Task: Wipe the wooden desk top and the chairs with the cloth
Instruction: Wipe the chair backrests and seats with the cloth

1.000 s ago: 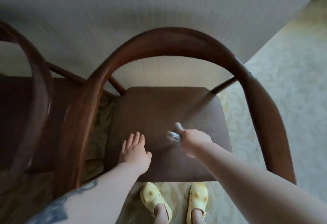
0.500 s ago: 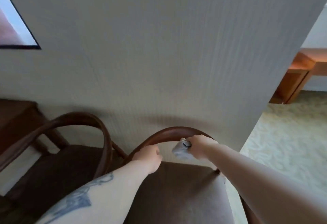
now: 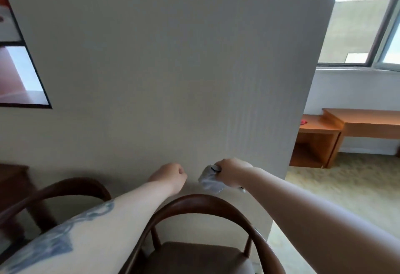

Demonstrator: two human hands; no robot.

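Right hand (image 3: 230, 174), at centre frame, grips a crumpled grey cloth (image 3: 209, 181) above the curved dark-brown wooden chair back (image 3: 201, 201), apparently poised for wiping its top rail, while the left hand (image 3: 171, 175), fingers curled on nothing, hovers just beside it.

Both arms stretched fwd, hands raised side by side. Left hand (image 3: 171, 173) curled in a fist – holds nothing; tattoo on forearm. Right hand (image 3: 231, 174) knuckles up – fingers clenched round grey cloth (image 3: 208, 179).
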